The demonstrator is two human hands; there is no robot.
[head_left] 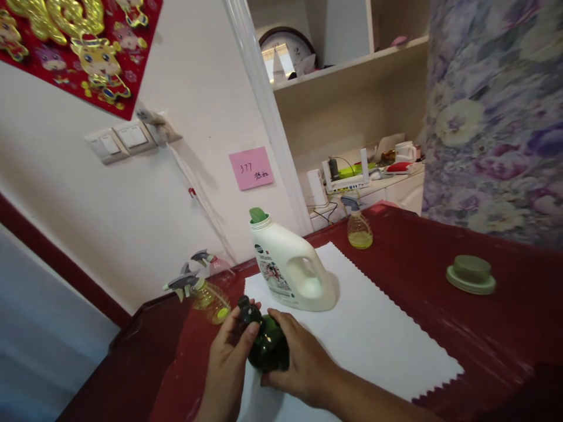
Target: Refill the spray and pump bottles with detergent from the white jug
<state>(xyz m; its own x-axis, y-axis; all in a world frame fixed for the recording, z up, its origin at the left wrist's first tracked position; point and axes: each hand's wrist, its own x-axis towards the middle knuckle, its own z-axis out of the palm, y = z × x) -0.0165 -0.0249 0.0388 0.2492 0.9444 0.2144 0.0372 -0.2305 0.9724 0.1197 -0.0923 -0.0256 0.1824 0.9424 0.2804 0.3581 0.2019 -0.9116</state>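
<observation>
A dark green, rounded bottle point(273, 347) is between my two hands, tilted over the white mat. My right hand point(303, 363) wraps round its body. The fingers and thumb of my left hand point(231, 349) close on its black top point(250, 312); whether the top is fixed or loose I cannot tell. Just behind my hands stands a large cream-white jug point(292, 272) with a handle and a printed label. Its mouth has no screw cap on it, and a green spout point(257, 215) rises from the neck.
Two spray bottles, one yellow point(211, 302) and one pink point(219, 265), stand at the left by the wall. Another spray bottle point(359, 230) is behind the mat point(373, 328). A green cap point(471, 274) lies on the red tabletop point(404, 252) at the right. Shelves hold a router point(349, 183).
</observation>
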